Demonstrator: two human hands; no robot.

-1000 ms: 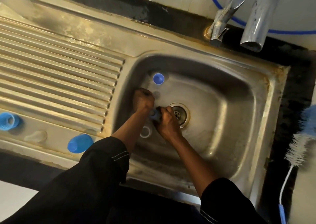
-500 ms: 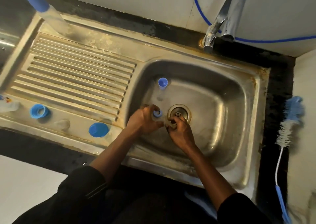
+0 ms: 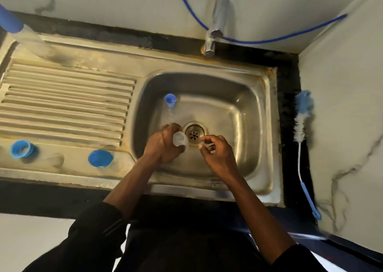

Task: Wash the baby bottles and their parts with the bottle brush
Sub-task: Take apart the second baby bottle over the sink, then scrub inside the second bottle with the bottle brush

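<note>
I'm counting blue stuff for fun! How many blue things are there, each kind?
Blue-topped bottles: 2
Loose blue cap: 1
Loose blue ring: 1
Blue hose: 1
Blue-tipped bottle brush: 1
Total: 6

bottle brush [image 3: 299, 126] right of sink [image 3: 267, 126], two caps [image 3: 101, 158] on drainboard [image 3: 68, 105] left

Two bottles [image 3: 170, 101] [image 3: 31, 41], two blue caps [image 3: 100, 158] [image 3: 21, 149], one brush [image 3: 299, 124]
</note>
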